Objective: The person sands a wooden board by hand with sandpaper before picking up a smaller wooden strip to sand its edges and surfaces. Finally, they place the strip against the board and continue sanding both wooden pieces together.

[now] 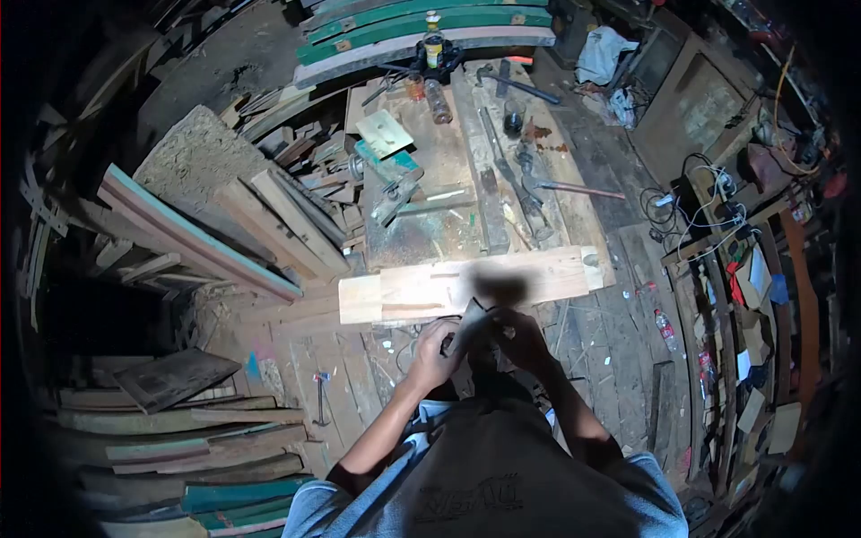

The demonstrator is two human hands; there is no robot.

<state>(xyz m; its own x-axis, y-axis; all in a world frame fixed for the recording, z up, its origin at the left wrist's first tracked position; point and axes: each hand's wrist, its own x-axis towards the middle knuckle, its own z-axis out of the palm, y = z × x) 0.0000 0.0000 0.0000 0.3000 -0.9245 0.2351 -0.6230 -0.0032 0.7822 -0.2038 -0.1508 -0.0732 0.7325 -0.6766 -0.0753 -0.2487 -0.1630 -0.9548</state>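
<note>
My left hand (pixel 435 352) is closed around a grey, flat, blade-like piece (pixel 468 328) that rises toward the camera. A dark rounded edge shows by its fingers. My right hand (pixel 522 337) is curled close beside it, fingers bent; what it holds, if anything, is not clear. Just above the hands is a dark, smeared shape (pixel 500 287), too blurred to name. Behind it a pale wooden plank (pixel 413 291) with cut recesses lies across the near end of the workbench (pixel 421 238).
On the bench lie a hammer (pixel 523 87), a long-handled tool (pixel 578 189), a glass of dark liquid (pixel 513 117) and bottles (pixel 437 101). Lumber (pixel 206 233) leans at left. Another hammer (pixel 321 399) is on the floor. Cables (pixel 713 206) and shelves (pixel 726 359) stand right.
</note>
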